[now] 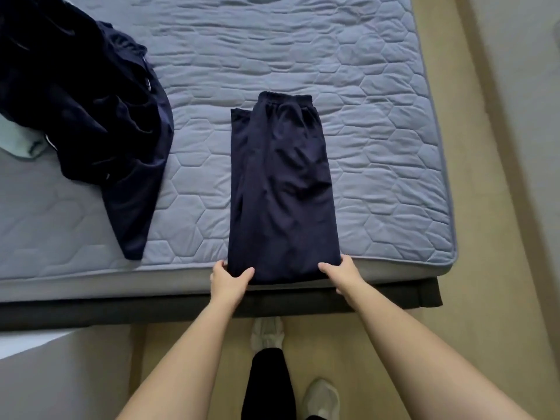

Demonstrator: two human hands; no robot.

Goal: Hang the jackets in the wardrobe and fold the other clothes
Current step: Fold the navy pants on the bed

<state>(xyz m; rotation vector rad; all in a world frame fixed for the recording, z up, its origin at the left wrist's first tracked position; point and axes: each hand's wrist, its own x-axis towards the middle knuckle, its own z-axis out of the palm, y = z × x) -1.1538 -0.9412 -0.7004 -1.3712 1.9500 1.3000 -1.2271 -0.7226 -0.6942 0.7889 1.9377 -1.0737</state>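
A big bed fills most of the view, with a blue-grey quilted mattress (303,56) on a dark bed base (91,313). Tan floor (500,298) runs along the right side and in front of the bed. On the far left of the mattress sits a messy pile of dark blue clothes (85,110), and one long piece of it hangs down toward the near edge. The pile is well apart from the navy trousers (281,192), so nothing lies between them but bare mattress. The trousers lie flat in the middle of the bed, folded into one long strip, with the stretchy waistband at the far end and the near end right at the edge of the mattress. The left hand (228,280) grips the near left corner of the trousers, thumb on top of the cloth. The right hand (342,272) grips the near right corner the same way, thumb on top and fingers around the side. A bit of pale green cloth (18,144) peeks out from under the pile at the left edge. Down on the floor are two light shoes, one (266,331) close to the bed and one (321,398) nearer the camera
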